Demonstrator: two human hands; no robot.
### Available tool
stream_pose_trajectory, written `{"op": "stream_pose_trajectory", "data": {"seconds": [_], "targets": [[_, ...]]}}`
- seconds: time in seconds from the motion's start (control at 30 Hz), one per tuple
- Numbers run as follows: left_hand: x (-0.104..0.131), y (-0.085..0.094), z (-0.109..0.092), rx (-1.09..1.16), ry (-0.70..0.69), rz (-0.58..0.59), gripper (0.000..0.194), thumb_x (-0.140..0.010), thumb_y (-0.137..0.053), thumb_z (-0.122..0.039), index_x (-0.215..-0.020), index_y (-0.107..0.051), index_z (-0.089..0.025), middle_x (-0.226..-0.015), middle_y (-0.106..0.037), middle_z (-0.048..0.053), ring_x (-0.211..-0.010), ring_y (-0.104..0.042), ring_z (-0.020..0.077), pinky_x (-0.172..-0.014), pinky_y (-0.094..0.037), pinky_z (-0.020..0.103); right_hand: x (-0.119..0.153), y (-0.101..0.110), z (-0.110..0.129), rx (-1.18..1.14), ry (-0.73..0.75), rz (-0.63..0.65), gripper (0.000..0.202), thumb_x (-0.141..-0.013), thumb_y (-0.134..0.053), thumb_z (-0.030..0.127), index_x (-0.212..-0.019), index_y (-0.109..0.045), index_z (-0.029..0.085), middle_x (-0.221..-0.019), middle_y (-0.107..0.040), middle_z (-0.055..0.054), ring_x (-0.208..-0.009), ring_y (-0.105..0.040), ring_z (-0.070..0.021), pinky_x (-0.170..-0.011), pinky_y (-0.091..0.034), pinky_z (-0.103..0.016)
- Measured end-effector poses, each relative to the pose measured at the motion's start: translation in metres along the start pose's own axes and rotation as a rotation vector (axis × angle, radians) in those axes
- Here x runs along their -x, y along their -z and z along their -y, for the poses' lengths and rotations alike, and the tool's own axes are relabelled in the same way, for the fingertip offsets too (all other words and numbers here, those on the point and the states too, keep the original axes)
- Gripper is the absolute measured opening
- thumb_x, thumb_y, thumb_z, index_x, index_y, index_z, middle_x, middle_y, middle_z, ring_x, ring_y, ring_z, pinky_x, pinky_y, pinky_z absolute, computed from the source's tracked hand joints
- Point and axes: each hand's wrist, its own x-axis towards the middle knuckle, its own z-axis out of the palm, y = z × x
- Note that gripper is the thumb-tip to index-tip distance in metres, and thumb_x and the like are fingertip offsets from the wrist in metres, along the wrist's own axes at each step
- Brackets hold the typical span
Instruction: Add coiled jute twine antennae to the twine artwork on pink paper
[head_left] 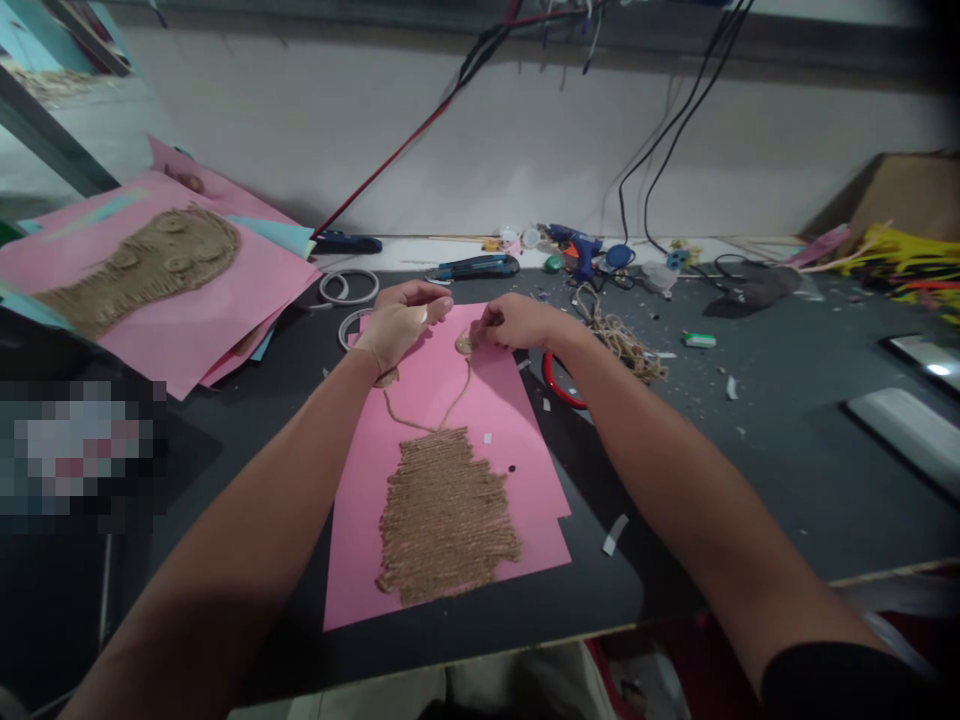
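Pink paper (442, 390) lies on the dark table, with a block of brown twine rows (450, 510) on its lower part. Above that block, a thin twine line (459, 395) forms a V up to a small twine coil (465, 344). My right hand (514, 322) has its fingers pinched together at the coil's right side; what is between them is too small to make out. Over the paper's upper left is my left hand (405, 318), thumb and fingertips together, its grip contents unclear. Another small twine piece (387, 378) shows partly under my left wrist.
Pink sheets with twine work (172, 250) are stacked at the left. Behind the paper lie tape rings (349, 287), a blue cutter (476, 266) and a blue glue gun (581, 250). Loose twine (622, 345) and a red-handled tool (559, 382) are on the right.
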Motion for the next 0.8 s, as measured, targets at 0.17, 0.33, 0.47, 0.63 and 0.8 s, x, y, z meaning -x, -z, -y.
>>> {"op": "stream_pose_trajectory", "data": {"seconds": [0.17, 0.33, 0.47, 0.63, 0.8], "targets": [[-0.001, 0.001, 0.002, 0.015, 0.001, 0.005, 0.021, -0.075, -0.082, -0.030, -0.091, -0.078, -0.018, -0.083, -0.075, 0.007, -0.071, -0.065, 0.0144, -0.059, -0.049, 0.025, 0.003, 0.001, 0.006, 0.070, 0.006, -0.003, 0.025, -0.080, -0.081, 0.042, -0.083, -0.077, 0.017, -0.083, -0.075, -0.007, -0.073, -0.063, -0.0188, -0.064, -0.043, -0.031], [-0.001, 0.001, 0.000, 0.009, 0.007, 0.005, 0.023, -0.074, -0.083, -0.032, -0.092, -0.078, -0.018, -0.081, -0.074, 0.005, -0.071, -0.064, 0.0144, -0.057, -0.049, 0.023, 0.009, -0.002, 0.017, 0.085, -0.031, -0.013, 0.032, -0.075, -0.087, 0.047, -0.083, -0.075, 0.018, -0.088, -0.076, -0.007, -0.077, -0.065, -0.0193, -0.066, -0.043, -0.030], [0.000, 0.001, 0.000, -0.011, 0.011, 0.001, 0.021, -0.074, -0.082, -0.030, -0.091, -0.078, -0.018, -0.083, -0.075, 0.006, -0.072, -0.066, 0.0146, -0.058, -0.050, 0.024, 0.011, -0.002, 0.020, 0.104, -0.030, -0.018, 0.030, -0.075, -0.086, 0.046, -0.082, -0.076, 0.019, -0.088, -0.076, -0.008, -0.078, -0.066, -0.0210, -0.067, -0.044, -0.032], [-0.001, 0.001, 0.002, -0.001, 0.013, -0.005, 0.019, -0.075, -0.082, -0.030, -0.090, -0.079, -0.019, -0.087, -0.076, 0.008, -0.072, -0.066, 0.0151, -0.059, -0.050, 0.025, 0.006, 0.000, 0.012, 0.100, -0.003, 0.017, 0.025, -0.076, -0.084, 0.040, -0.082, -0.077, 0.017, -0.086, -0.076, -0.008, -0.075, -0.065, -0.0201, -0.065, -0.043, -0.032], [-0.001, 0.000, 0.001, 0.009, 0.012, -0.001, 0.023, -0.073, -0.083, -0.031, -0.091, -0.078, -0.017, -0.085, -0.075, 0.007, -0.072, -0.065, 0.0149, -0.059, -0.050, 0.025, 0.005, 0.002, 0.008, 0.140, 0.000, 0.021, 0.019, -0.075, -0.081, 0.033, -0.085, -0.080, 0.017, -0.084, -0.076, -0.007, -0.074, -0.065, -0.0202, -0.063, -0.042, -0.032]]}}
